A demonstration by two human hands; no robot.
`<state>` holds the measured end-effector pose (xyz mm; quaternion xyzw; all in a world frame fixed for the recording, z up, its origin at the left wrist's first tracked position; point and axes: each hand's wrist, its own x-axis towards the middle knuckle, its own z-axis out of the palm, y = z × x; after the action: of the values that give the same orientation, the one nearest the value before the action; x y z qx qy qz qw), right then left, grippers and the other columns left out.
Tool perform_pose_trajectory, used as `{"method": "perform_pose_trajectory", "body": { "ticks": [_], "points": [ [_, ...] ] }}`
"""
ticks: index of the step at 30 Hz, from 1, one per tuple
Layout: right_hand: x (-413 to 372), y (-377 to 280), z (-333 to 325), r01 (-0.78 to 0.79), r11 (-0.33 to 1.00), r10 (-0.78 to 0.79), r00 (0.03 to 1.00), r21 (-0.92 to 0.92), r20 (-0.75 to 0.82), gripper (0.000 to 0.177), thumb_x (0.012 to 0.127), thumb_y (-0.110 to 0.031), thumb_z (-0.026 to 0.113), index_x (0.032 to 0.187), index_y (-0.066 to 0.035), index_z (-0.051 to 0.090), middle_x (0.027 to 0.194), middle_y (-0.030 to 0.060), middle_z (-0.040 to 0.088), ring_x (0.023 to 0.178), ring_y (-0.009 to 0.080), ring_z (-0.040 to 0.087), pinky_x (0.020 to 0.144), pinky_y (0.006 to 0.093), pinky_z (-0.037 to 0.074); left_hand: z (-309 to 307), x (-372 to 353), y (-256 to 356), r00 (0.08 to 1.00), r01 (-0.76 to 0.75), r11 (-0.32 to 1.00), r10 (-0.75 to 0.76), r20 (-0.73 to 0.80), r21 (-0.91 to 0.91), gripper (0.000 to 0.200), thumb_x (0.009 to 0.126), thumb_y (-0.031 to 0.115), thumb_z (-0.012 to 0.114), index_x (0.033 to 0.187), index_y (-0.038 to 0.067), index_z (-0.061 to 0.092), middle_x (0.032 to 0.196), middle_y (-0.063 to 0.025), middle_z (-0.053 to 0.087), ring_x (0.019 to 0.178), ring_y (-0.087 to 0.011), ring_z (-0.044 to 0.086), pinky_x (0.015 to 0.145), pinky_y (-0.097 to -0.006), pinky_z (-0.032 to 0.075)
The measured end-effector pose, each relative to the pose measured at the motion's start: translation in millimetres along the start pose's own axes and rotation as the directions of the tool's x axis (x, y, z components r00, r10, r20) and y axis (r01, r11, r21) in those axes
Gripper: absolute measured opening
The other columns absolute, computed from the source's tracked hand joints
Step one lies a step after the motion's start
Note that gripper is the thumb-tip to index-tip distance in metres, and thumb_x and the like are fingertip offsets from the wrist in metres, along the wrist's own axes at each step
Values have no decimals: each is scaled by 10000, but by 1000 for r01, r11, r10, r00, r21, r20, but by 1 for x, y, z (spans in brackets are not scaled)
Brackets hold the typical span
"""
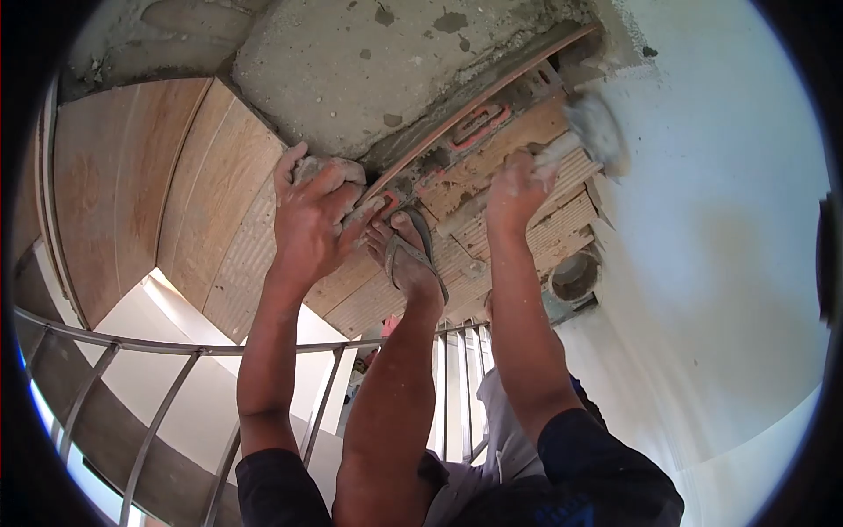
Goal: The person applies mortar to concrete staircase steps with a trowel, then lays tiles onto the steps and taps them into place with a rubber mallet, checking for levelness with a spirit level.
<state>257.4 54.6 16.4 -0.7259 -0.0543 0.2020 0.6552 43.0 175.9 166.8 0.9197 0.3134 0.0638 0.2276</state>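
Observation:
My right hand (516, 193) is closed round the pale handle of a mallet (594, 132), whose head is blurred near the wall. Beneath the mallet lies a long, mortar-smeared spirit level (479, 127) with red-edged openings. It runs along a thin upright tile (492, 98) that shows mainly as a brown edge. My left hand (312, 215), coated in grey dust, bends its fingers over the near end of this tile, with the thumb against the level's end. What lies under those fingers is partly hidden. A sandalled foot (408, 246) stands just beside the level.
Wood-look tiles (219, 158) cover the curving steps on the left. Rough concrete (342, 70) lies beyond the upright tile. A metal railing (189, 351) curves along the near left, and a pale wall (720, 202) rises at right. A round container (575, 274) stands by that wall.

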Motion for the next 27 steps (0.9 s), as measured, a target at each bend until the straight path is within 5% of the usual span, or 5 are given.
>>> {"method": "perform_pose_trajectory", "body": {
  "ticks": [10,12,18,21,27],
  "points": [
    [-8,-12,-2,-104,995,104,994,-6,21,274,961,-111,553,1154,64,469,988,159,533,902,250,530,855,415,463,2,-3,3,1000,18,1000,-17,13,-7,164,781,181,810,875,72,730,1007,-39,679,921,-252,693,1175,-491,271],
    [1,-8,10,586,550,-456,808,-595,373,273,961,-125,563,1132,67,472,971,184,537,885,293,529,848,440,456,2,2,-2,1000,22,1000,-22,-8,2,169,781,185,811,876,71,731,1006,-39,680,925,-255,692,1174,-488,272],
    [-10,-53,4,-460,865,478,877,200,-50,286,973,-143,578,1160,47,475,938,191,558,898,334,558,871,475,461,2,-2,1,1000,14,1000,-14,7,6,193,768,192,812,891,65,734,1011,-45,681,965,-259,687,1180,-488,268],
    [2,5,17,341,846,-304,940,-409,156,182,981,-120,555,1117,-18,490,854,90,540,694,155,544,581,336,470,2,-1,3,1000,5,1000,-5,6,7,209,740,163,801,906,58,729,1023,-53,680,998,-263,683,1182,-495,268],
    [-2,-17,16,-96,995,95,991,-6,-90,331,964,-100,507,1188,134,433,996,188,543,914,306,555,893,436,473,4,3,3,1000,19,1000,-19,15,15,160,764,122,800,855,43,695,985,-47,669,996,-251,660,1187,-499,257]
  ]
}}
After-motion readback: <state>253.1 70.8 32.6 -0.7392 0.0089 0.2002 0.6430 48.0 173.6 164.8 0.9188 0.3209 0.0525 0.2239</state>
